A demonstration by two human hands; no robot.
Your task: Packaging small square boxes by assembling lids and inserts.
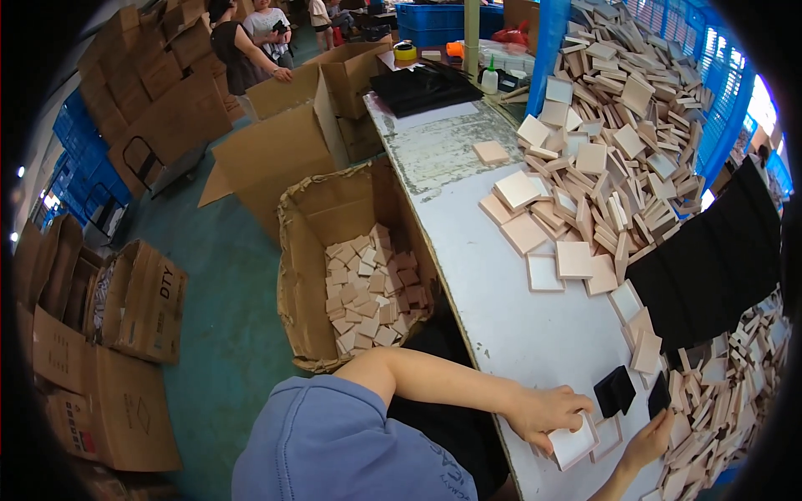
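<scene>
My left hand (551, 415) grips a small square box (574, 443), pale pink at the rim and white inside, just above the table. Beside it lies another shallow pink-rimmed square piece (607, 437), partly covered. My right hand (650, 440) is closed on a flat black pad (659, 396) held at a tilt. Between the two hands, a little farther off, a black square insert (616, 390) sits on the white tabletop (535, 334). Several pale square box pieces (646, 342) lie just beyond my right hand.
A big heap of box pieces (618, 159) covers the table's far right, with black cloth (710, 259) beside it. Left of the table stands an open carton (288, 288) holding more pieces. Black sheets (424, 88) and a glue bottle (489, 77) are farther back. People (242, 50) stand beyond.
</scene>
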